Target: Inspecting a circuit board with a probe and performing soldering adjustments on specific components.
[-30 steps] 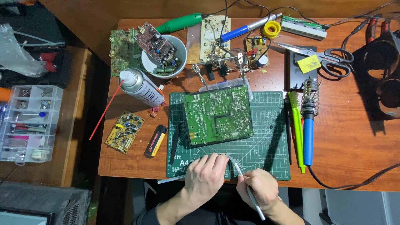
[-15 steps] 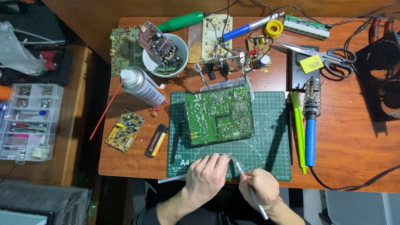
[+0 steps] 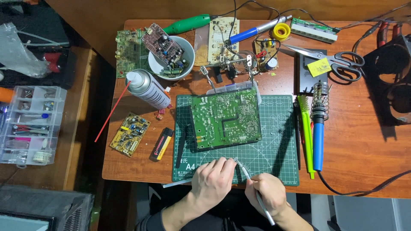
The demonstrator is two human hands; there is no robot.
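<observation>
Head view: a thin, pale, pen-like tool (image 3: 256,191) slants across the near edge of a green gridded cutting mat (image 3: 274,145), its tip pointing toward the mat's lower middle. The right hand (image 3: 266,193) is closed around the tool's shaft in a writing grip. The left hand (image 3: 212,179) lies palm down on the mat's front edge, fingers curled together just beside the tool tip; whether it pinches anything cannot be told. Beyond the hands, a flat green circuit board (image 3: 225,117) with dense silvery solder dots rests on the mat. Right of the mat lies a blue-handled soldering iron (image 3: 317,128); left of it, a shiny metal spray can (image 3: 147,89) with a red straw.
</observation>
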